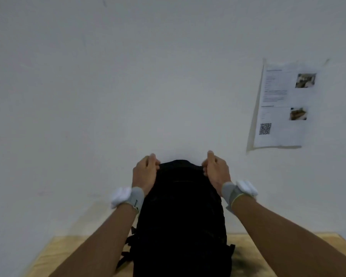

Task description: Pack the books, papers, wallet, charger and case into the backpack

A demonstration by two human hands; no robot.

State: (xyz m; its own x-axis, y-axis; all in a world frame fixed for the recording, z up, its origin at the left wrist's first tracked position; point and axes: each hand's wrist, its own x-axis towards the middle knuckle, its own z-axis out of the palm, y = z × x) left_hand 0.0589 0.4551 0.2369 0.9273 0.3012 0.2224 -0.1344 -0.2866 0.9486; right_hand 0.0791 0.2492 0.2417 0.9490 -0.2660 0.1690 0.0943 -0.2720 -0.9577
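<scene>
A black backpack (181,212) stands upright in front of me, its top raised against the white wall. My left hand (145,172) grips the top left corner of the backpack with curled fingers. My right hand (216,169) grips the top right corner the same way. Both wrists wear grey bands with white pads. Black straps hang at the backpack's lower left. No books, papers, wallet, charger or case are in view.
A light wooden table (54,254) lies under the backpack at the bottom of the view. A printed sheet (282,106) with photos and a QR code is taped to the white wall at the right.
</scene>
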